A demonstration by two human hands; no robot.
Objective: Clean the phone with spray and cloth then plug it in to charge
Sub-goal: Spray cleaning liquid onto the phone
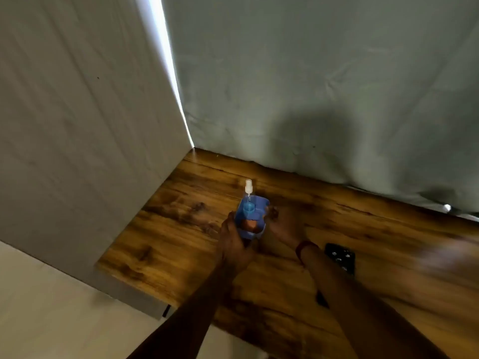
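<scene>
A small spray bottle [248,193] with a white nozzle and blue collar stands upright in a blue holder [255,206] on the wooden table [181,213], near the back left corner. My left hand [233,239] grips the holder from its left side, fingers curled round it. My right hand [283,226] is against the holder's right edge; the dark, blurred image hides whether its fingers grip. A black phone [340,257] lies flat on the table just right of my right wrist. No cloth or charging cable is in view.
A grey curtain [324,86] hangs along the table's back edge and a pale wall [77,125] closes the left side. The table's front left corner [103,265] drops to a light floor. The right part of the table is blurred.
</scene>
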